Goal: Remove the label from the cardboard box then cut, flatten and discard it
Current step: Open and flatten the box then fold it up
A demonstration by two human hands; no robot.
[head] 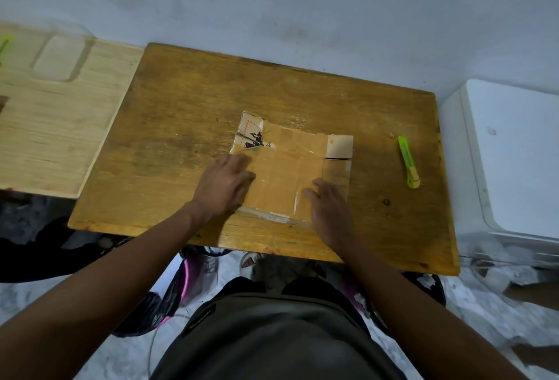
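left grip [225,186], right grip [328,201] flat on cardboard box [281,174] | wooden table [169,137] | grey wall [302,10]

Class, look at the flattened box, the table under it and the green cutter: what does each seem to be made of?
Flattened box: brown cardboard, matte, with glossy strips that look like clear tape.
Table: wood, visible grain, worn varnish.
Cutter: probably plastic, smooth bright green and yellow body.

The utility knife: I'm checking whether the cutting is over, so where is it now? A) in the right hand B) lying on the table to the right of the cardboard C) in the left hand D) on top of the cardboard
B: the utility knife lies on the table, clear of the flattened cardboard, while the left hand and right hand press on the cardboard.
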